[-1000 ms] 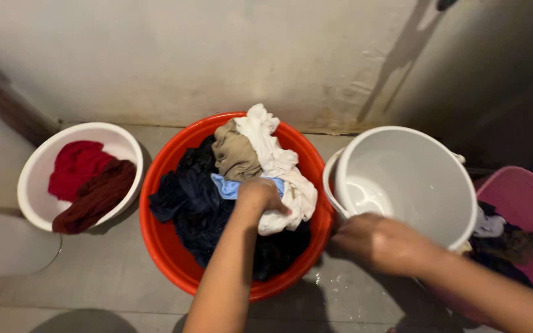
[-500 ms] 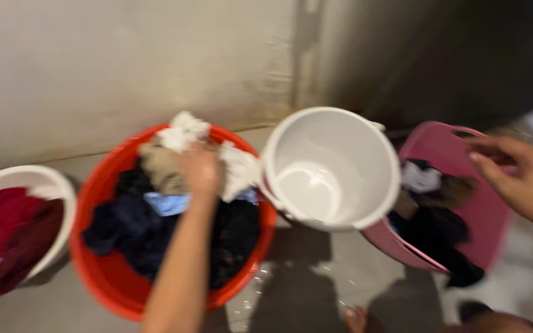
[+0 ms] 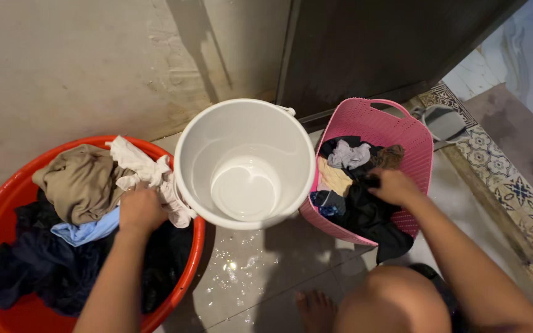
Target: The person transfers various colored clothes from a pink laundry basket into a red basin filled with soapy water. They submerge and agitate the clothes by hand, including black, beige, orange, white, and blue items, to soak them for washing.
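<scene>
While the left hand lies in the red tub at about 9 o'clock of the view, its fingers are closed on a white cloth. This cloth is crumpled and runs from the hand up toward 11 o'clock, and its lower end hangs at the tub rim, just beside the white bucket. Under and beside the hand lie a beige cloth, a light blue cloth and a heap of dark clothes, which fill most of the tub.

The bucket stands at the centre, between the tub and the pink basket. It is upright and its bottom looks wet. At 6 o'clock from it, the grey floor has water drops on it.

The right hand is in the basket at 3 o'clock, resting on a black garment. Its fingers are bent down into the garment; I cannot tell if they really grip it. This garment hangs over the near rim of the basket. Also in the basket are a grey cloth, a brown cloth and a yellowish cloth, all toward 12 o'clock from the hand.

At 6 o'clock the person's knee and bare foot are seen. A grey slipper lies at 2 o'clock, just beside the basket.
</scene>
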